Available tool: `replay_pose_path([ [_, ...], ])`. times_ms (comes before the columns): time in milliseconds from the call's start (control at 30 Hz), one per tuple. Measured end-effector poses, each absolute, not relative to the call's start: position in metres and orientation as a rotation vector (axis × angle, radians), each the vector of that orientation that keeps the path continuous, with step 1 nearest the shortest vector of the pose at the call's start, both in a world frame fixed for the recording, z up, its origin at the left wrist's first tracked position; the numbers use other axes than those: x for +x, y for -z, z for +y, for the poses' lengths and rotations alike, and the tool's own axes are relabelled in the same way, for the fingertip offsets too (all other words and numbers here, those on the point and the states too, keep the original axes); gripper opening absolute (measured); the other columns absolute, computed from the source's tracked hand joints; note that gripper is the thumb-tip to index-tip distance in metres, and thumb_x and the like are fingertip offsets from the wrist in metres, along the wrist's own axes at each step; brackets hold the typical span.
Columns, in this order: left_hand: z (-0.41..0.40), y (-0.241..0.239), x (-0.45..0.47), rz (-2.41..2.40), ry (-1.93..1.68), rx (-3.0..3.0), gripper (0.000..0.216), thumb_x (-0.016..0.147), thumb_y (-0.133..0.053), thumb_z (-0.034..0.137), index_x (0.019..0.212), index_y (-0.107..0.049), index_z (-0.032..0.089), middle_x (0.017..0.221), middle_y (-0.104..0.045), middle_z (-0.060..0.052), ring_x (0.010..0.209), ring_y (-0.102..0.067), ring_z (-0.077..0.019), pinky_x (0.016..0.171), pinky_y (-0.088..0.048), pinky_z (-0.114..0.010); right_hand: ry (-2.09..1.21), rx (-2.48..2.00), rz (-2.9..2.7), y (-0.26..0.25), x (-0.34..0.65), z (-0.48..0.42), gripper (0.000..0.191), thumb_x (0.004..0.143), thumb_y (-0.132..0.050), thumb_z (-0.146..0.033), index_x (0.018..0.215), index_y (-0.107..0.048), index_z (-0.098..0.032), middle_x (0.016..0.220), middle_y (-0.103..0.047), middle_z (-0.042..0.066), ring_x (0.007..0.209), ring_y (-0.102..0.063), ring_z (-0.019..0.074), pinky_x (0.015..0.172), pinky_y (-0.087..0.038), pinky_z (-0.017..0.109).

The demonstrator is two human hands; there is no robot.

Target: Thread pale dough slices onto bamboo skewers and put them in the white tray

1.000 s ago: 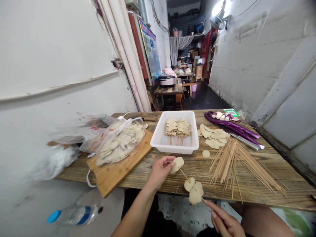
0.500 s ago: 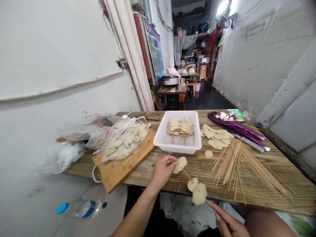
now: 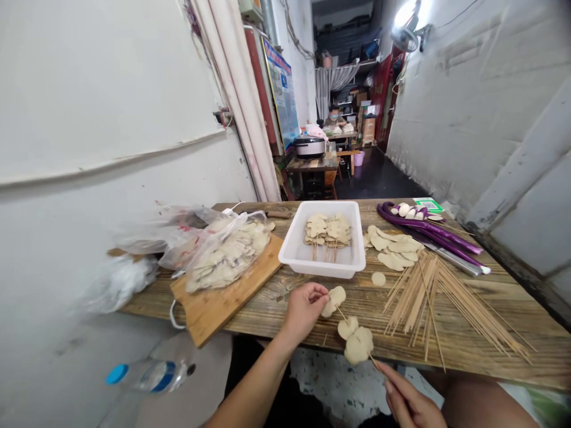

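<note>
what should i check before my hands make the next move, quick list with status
1. Right hand grips the thin tan wooden skewer: ok
2. Left hand pinches the pale, flat round slice at the skewer's far end: ok
3. Skewer's tip located: cannot tell, it is not visible
4. White rectangular plastic tub has space: ok, bare floor shows in front
5. Loose tan wooden skewers neatly aligned: not ok, fanned and crossing
</note>
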State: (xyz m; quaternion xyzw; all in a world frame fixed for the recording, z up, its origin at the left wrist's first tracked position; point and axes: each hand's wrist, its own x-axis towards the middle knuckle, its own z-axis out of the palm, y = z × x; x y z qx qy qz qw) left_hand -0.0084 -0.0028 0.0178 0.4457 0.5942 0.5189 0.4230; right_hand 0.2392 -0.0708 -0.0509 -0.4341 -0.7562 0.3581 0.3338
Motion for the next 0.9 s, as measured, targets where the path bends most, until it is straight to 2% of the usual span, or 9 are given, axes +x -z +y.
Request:
replay_pose_path([
  [133,-0.005,-0.019,-0.008,1.335,-1.408,0.847,0.03,0.066,-0.071,0.032,0.087,-0.059,0.015,0.069,-0.066,-0.002,0.061,-0.059,-0.0114,0.057,-0.045,-0.021,-0.938,-1.159,-1.834,0.053,0.228,-0.074,0.036,0.089,-0.049,-0.034,0.118,-0.063,-0.019,0.11,-0.07,0.008,0.098,-0.067,0.0183,0.083,-0.052,0.021],
  [200,-0.006,-0.019,-0.008,1.238,-1.442,0.664,0.037,0.065,-0.073,0.035,0.092,-0.058,0.015,0.074,-0.067,-0.003,0.065,-0.061,-0.0121,0.06,-0.047,-0.023,-0.983,-1.182,-1.782,0.056,0.222,-0.077,0.037,0.09,-0.048,-0.034,0.121,-0.061,-0.019,0.098,-0.073,0.008,0.08,-0.07,0.0166,0.069,-0.056,0.018],
  [267,-0.007,-0.018,-0.007,1.132,-1.419,0.543,0.039,0.064,-0.075,0.035,0.093,-0.06,0.013,0.083,-0.067,-0.006,0.073,-0.062,-0.0135,0.067,-0.049,-0.025,-1.041,-1.202,-1.742,0.058,0.216,-0.08,0.039,0.092,-0.045,-0.036,0.122,-0.059,-0.017,0.076,-0.073,0.005,0.058,-0.066,0.014,0.053,-0.054,0.017],
  [333,-0.008,-0.016,-0.004,1.048,-1.396,0.489,0.038,0.064,-0.076,0.035,0.092,-0.063,0.012,0.09,-0.067,-0.008,0.077,-0.063,-0.0145,0.073,-0.05,-0.028,-1.085,-1.21,-1.713,0.058,0.211,-0.082,0.041,0.093,-0.042,-0.038,0.123,-0.059,-0.015,0.063,-0.068,0.003,0.047,-0.059,0.0128,0.044,-0.05,0.017],
  [367,-0.008,-0.014,-0.002,1.023,-1.39,0.478,0.037,0.065,-0.075,0.035,0.092,-0.064,0.011,0.091,-0.067,-0.009,0.077,-0.063,-0.0148,0.075,-0.051,-0.03,-1.094,-1.209,-1.705,0.057,0.208,-0.083,0.041,0.093,-0.042,-0.039,0.122,-0.06,-0.015,0.063,-0.068,0.003,0.046,-0.058,0.0128,0.044,-0.049,0.017],
  [433,-0.008,-0.01,0.001,1.012,-1.392,0.471,0.037,0.066,-0.075,0.035,0.092,-0.065,0.011,0.09,-0.068,-0.009,0.077,-0.063,-0.0154,0.075,-0.052,-0.031,-1.077,-1.206,-1.694,0.054,0.204,-0.083,0.04,0.091,-0.044,-0.041,0.119,-0.062,-0.017,0.074,-0.072,0.005,0.054,-0.063,0.0143,0.051,-0.053,0.019],
  [500,-0.006,-0.007,0.003,1.05,-1.396,0.456,0.038,0.065,-0.075,0.035,0.093,-0.066,0.012,0.089,-0.068,-0.009,0.075,-0.063,-0.0155,0.071,-0.053,-0.031,-1.031,-1.206,-1.683,0.05,0.202,-0.083,0.039,0.089,-0.047,-0.042,0.115,-0.065,-0.019,0.089,-0.074,0.008,0.07,-0.069,0.018,0.063,-0.056,0.022],
  [600,-0.005,-0.006,0.005,1.113,-1.412,0.445,0.039,0.062,-0.077,0.036,0.09,-0.067,0.011,0.087,-0.069,-0.009,0.071,-0.062,-0.0146,0.068,-0.053,-0.03,-0.982,-1.21,-1.691,0.045,0.202,-0.082,0.038,0.089,-0.048,-0.041,0.112,-0.067,-0.017,0.097,-0.074,0.01,0.085,-0.07,0.0207,0.075,-0.055,0.025],
  [900,-0.005,-0.015,0.011,1.193,-1.373,0.564,0.041,0.057,-0.08,0.035,0.087,-0.069,0.01,0.081,-0.07,-0.009,0.071,-0.064,-0.0161,0.069,-0.053,-0.03,-0.67,-1.132,-1.835,0.053,0.207,-0.083,0.033,0.088,-0.047,-0.021,0.118,-0.062,-0.016,0.11,-0.07,0.01,0.099,-0.067,0.0194,0.087,-0.052,0.026],
])
